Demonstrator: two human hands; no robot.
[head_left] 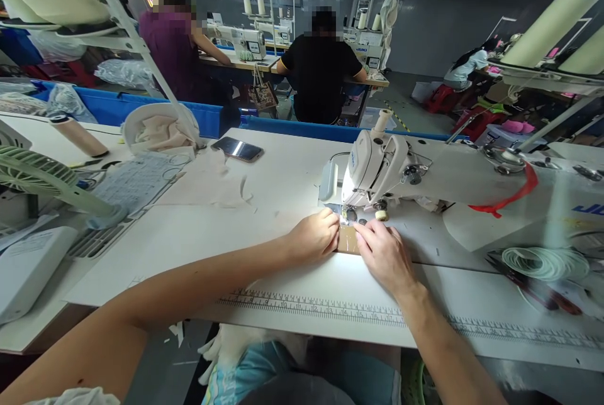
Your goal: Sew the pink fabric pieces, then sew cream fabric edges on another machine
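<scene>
Under the lit head of a white sewing machine [375, 169], both hands work close to the presser foot [348, 214]. My left hand [314, 234] is closed, its fingers curled together just left of the foot; what they pinch is hidden. My right hand [385, 255] lies right of the foot, thumb and index finger bent in toward the needle area. Anything held there is too small or covered to make out. Between the two hands shows a brown, shiny plate [348, 240] on the machine bed.
A ruler strip [302, 305] runs along the table's front edge. Leftward are a phone [238, 148], pale cloth scraps [207, 182], a cloth-filled white bin [129, 131] and a green fan [42, 172]. Coiled pale elastic [542, 263] lies right. People sit at machines beyond.
</scene>
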